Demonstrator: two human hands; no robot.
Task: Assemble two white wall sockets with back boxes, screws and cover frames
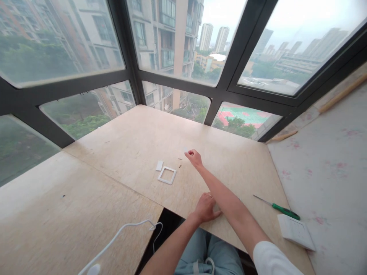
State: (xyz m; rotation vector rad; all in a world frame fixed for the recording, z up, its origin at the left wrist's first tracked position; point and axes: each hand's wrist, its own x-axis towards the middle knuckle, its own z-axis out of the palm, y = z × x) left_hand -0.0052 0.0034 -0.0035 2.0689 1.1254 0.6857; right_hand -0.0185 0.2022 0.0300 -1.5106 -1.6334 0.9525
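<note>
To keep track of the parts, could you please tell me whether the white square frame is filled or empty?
Empty: beige tabletop shows through the opening of the white frame, and the white plate lies outside it.

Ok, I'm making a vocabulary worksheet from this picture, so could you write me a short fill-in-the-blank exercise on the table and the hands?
1. The screwdriver has a ____ handle.
2. The curving cable is coloured ____.
3. The white frame has ____ corners.
4. The right hand reaches farther out over the table than the ____ hand.

Missing words: green; white; four; left.
</note>
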